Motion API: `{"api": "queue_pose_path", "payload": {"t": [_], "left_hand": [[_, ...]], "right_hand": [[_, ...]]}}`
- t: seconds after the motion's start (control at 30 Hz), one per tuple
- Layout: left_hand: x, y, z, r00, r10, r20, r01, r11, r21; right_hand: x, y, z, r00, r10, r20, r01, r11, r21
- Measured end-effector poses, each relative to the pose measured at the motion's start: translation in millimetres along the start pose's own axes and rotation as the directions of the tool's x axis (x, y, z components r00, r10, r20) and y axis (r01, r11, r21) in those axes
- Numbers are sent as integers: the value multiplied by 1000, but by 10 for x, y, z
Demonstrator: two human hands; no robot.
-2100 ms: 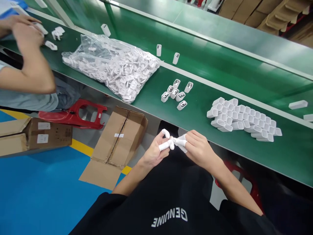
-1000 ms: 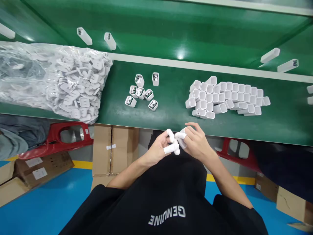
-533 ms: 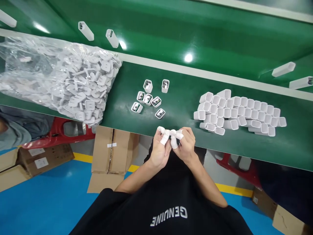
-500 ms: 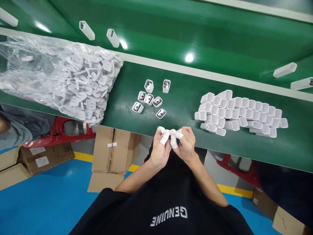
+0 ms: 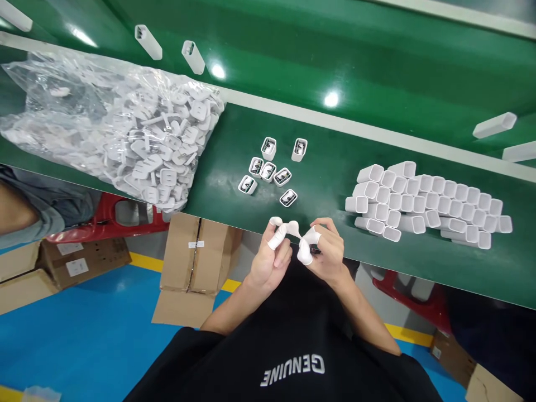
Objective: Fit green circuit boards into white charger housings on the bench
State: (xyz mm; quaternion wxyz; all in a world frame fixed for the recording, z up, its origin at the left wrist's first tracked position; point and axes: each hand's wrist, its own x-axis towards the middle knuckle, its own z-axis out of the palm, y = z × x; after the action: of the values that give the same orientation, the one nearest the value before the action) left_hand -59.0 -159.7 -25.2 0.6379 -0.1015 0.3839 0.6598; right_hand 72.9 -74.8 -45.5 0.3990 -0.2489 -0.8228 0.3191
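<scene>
white bit [image 5: 294, 228] between left hand [image 5: 268, 258] and right hand [image 5: 329, 254]: too small to identify | parts [image 5: 268, 171] inside small cases [image 5: 297, 158]: too small to tell | far-left tube [image 5: 17, 16], far-right tube [image 5: 520, 152]: cut off by edges | neighbour's arm [image 5: 15, 204]: cut off at left | carton label [image 5: 77, 267]: print unreadable

White finger cots [image 5: 276, 238], wrinkled, sheathe thumb and finger of the left hand [image 5: 268, 262], lower centre of frame. Matching cots [image 5: 305, 254] cover fingertips of the right hand [image 5: 329, 251], just beside. Between: small white piece [image 5: 292, 228], smooth, tapering rightward to a thin point at the right fingertips. Exact form unclear.
</scene>
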Motion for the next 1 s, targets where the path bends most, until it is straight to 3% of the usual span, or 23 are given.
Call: {"api": "queue_pose_path", "payload": {"t": [0.13,0.23,0.3,0.37,0.5,0.57,0.63,0.77,0.9,1.0], "left_hand": [[-21,14,-14,996,-3,93,2,1000,12],[3,88,-74,987,32,158,-41,998,52],[47,153,-149,987,93,128,-105,990,92],[114,210,-245,976,210,52,-216,964,154],[283,279,-431,883,470,-3,-437,823,362],[359,297,-485,833,552,33,-504,734,455],[417,305,-507,787,613,72,-553,647,524],[477,311,-498,745,659,105,-565,539,624],[474,356,-443,708,676,203,-595,417,687],[461,417,-347,676,680,285,-613,304,729]], "right_hand": [[27,-9,102,995,65,70,-74,989,130],[79,21,105,960,115,256,-160,974,160],[145,76,45,909,120,398,-177,978,111],[252,161,-42,909,113,401,-139,990,36],[617,367,-181,967,92,237,-53,985,-166],[854,459,-195,948,101,302,-25,969,-245],[1084,539,-169,899,126,419,-10,963,-269],[1388,693,-60,820,153,551,-75,984,-161],[1455,828,-17,826,180,535,-148,984,-103],[1420,824,-90,855,234,463,-193,972,-135]]}}
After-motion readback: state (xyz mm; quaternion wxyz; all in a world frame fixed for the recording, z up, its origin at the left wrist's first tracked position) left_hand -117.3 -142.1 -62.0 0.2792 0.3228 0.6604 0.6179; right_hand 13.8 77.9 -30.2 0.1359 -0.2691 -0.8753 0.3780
